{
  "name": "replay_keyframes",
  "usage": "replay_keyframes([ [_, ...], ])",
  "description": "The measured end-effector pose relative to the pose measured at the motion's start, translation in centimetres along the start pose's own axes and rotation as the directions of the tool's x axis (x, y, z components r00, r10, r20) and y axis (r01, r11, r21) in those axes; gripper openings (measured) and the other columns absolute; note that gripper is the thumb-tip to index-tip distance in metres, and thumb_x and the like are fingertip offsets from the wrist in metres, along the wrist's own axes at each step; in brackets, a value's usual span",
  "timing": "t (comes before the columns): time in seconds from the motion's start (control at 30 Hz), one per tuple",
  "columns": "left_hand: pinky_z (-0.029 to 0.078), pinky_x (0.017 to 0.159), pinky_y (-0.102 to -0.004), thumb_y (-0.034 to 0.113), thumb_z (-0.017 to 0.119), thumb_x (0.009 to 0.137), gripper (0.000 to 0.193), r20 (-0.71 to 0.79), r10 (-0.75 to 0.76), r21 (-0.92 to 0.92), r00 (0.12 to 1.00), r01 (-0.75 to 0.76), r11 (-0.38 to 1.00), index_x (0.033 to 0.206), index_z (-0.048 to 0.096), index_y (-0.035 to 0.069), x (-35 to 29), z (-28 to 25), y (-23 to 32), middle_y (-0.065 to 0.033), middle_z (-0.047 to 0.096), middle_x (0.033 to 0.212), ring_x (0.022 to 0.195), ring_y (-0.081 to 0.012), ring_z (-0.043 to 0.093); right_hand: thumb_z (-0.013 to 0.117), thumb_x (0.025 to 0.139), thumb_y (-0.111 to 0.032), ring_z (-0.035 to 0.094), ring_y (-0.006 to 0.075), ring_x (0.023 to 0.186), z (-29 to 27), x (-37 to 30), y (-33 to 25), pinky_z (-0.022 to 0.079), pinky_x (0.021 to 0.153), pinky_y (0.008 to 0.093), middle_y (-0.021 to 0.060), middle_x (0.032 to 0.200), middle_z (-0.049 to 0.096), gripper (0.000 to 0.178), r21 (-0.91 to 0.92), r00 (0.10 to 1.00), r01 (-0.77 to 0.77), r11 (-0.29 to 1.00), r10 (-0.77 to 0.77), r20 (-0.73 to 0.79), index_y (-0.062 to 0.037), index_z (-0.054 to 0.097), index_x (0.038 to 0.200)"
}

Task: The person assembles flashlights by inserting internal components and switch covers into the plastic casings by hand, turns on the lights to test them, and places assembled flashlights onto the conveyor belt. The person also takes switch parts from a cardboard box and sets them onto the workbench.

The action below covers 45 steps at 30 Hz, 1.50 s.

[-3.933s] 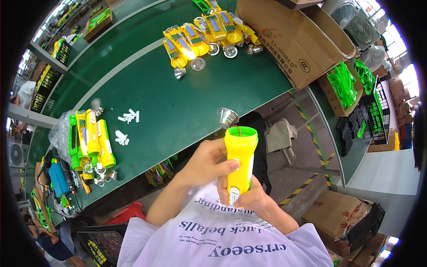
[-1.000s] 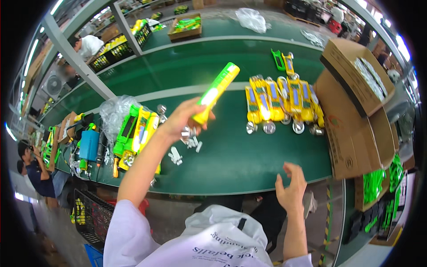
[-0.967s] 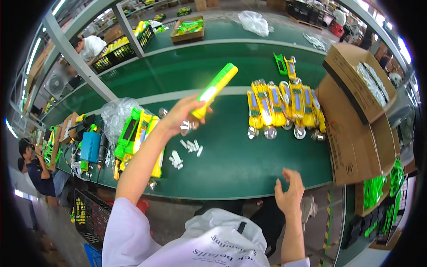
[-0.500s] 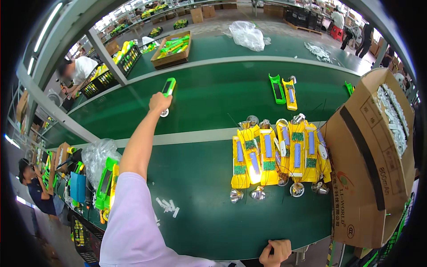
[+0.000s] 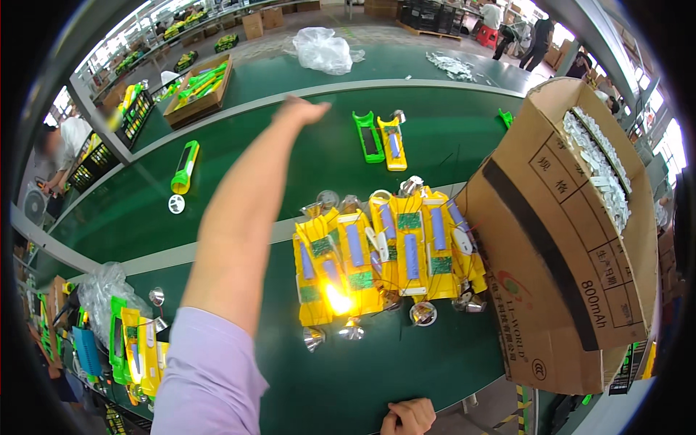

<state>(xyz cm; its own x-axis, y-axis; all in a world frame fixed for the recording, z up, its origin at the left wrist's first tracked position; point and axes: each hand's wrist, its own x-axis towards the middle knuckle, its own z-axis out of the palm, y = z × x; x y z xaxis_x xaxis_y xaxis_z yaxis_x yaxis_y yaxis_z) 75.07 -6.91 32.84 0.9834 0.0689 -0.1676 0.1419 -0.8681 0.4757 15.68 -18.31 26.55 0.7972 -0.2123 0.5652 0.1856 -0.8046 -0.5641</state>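
My left hand (image 5: 301,110) reaches over the green belt, blurred, with a finger stretched to the right and nothing seen in it. To its right lie a green casing half (image 5: 370,136) and an opened yellow casing half (image 5: 394,145) with a blue cell inside. A closed green-and-yellow lamp body (image 5: 185,167) lies left of my arm, a round silver reflector (image 5: 176,204) at its lower end. At the table's front edge rests my right hand (image 5: 409,417), fingers curled in, nothing visible in it.
Several open yellow casings (image 5: 359,254) with wires, cells and reflectors lie on the table; one lamp glows. A large cardboard box (image 5: 558,268) of white parts stands right. More casings (image 5: 130,348) lie at left. Beyond the belt are a carton (image 5: 199,101) and a plastic bag (image 5: 322,52).
My left hand has let go of the green-and-yellow lamp body, leaving it on the belt, and moved right toward the open casing halves. The view has turned right. My right hand stays at the edge.
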Motion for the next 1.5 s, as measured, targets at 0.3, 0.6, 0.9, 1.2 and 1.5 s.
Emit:
replay_keyframes([
  [0.3,0.051,0.095,-0.0390,0.058,0.083,0.060,0.123,0.039,0.036,0.201,0.999,-0.043,0.979,0.149,0.018,0.004,-7.4,9.7,12.2,-0.0177,0.046,0.141,0.125,-0.0286,0.053,0.057,0.062,0.002,0.057,0.0282,0.059,0.1,-0.9,0.6,0.045,0.056,0.0358,0.0118,0.069,0.059,0.016,0.039,0.999,-0.010,0.999,0.012,-0.049,-0.0017,0.065,0.075],
  [0.6,0.052,0.094,-0.0390,0.030,0.086,0.062,0.103,-0.020,0.045,-0.080,0.999,-0.047,0.996,0.144,0.027,0.012,-4.4,10.8,10.7,-0.0166,0.052,0.130,0.124,-0.0300,0.052,0.059,0.061,0.002,0.056,0.0283,0.059,-0.5,-1.3,1.1,0.045,0.055,0.0362,0.0114,0.071,0.059,0.018,0.148,0.999,-0.007,0.989,0.012,-0.032,-0.0021,0.065,0.078],
  [0.9,0.052,0.094,-0.0380,0.032,0.082,0.063,0.067,0.056,-0.113,-0.106,0.992,0.119,0.987,0.122,0.059,0.010,-7.8,12.0,12.2,-0.0115,0.060,0.126,0.114,-0.0282,0.061,0.059,0.061,0.001,0.056,0.0280,0.058,-0.8,-1.4,1.9,0.045,0.054,0.0365,0.0117,0.071,0.059,0.017,0.173,0.999,-0.010,0.985,0.016,-0.034,-0.0019,0.064,0.077],
  [1.2,0.052,0.091,-0.0353,0.040,0.078,0.061,0.060,0.020,0.190,-0.016,0.981,-0.190,0.982,0.113,0.068,0.011,-1.6,10.6,9.7,-0.0107,0.068,0.116,0.105,-0.0264,0.066,0.059,0.060,0.000,0.054,0.0258,0.055,-0.3,-1.4,1.9,0.043,0.053,0.0348,0.0077,0.066,0.058,0.014,0.204,0.998,0.006,0.979,0.007,-0.063,-0.0050,0.062,0.073],
  [1.5,0.052,0.081,-0.0350,0.040,0.077,0.062,0.059,0.112,0.410,0.103,0.905,-0.421,0.901,0.102,0.069,-0.003,-18.1,-9.5,7.5,-0.0188,0.068,0.103,0.091,-0.0274,0.066,0.061,0.069,0.000,0.059,0.0245,0.061,-0.2,-2.0,0.5,0.048,0.059,0.0337,0.0086,0.070,0.062,0.013,0.262,0.980,-0.199,0.944,0.200,0.022,-0.0043,0.065,0.081],
])
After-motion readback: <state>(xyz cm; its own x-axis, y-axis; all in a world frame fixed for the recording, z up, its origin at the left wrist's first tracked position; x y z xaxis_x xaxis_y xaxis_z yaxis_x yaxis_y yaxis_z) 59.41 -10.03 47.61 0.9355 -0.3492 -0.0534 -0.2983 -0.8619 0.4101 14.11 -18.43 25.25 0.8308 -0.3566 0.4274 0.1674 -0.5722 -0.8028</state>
